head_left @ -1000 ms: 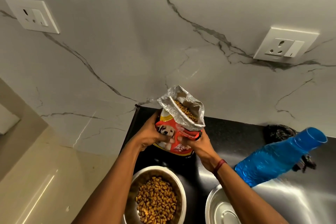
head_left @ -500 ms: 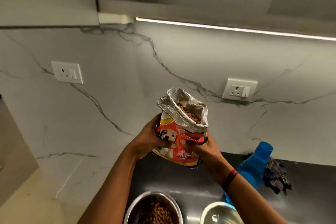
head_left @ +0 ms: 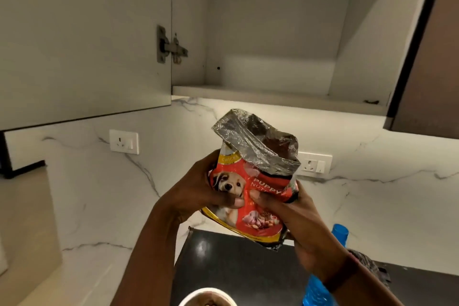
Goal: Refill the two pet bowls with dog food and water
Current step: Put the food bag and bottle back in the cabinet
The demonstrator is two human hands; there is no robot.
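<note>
Bag up between both hands, under the open cupboard.
Dog food bag (head_left: pixel 250 181) held above the counter (head_left: pixel 236 263); bowl (head_left: pixel 207 297) below it, bottle (head_left: pixel 323 288) to the right.

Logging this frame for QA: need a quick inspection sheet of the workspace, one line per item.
Surface: dark glossy counter, bare where visible.
Job's things: food bag held upright above the counter, foil top open; bowl at the bottom edge, kibble inside; blue bottle mostly hidden behind the right arm. Second bowl not in view.
Clutter: dark cloth behind the right wrist.
Hands: left hand and right hand both grip the bag.
Cables: nothing seen.
Surroundings: marble backsplash with two sockets; wall cabinet open, shelf looks bare.
</note>
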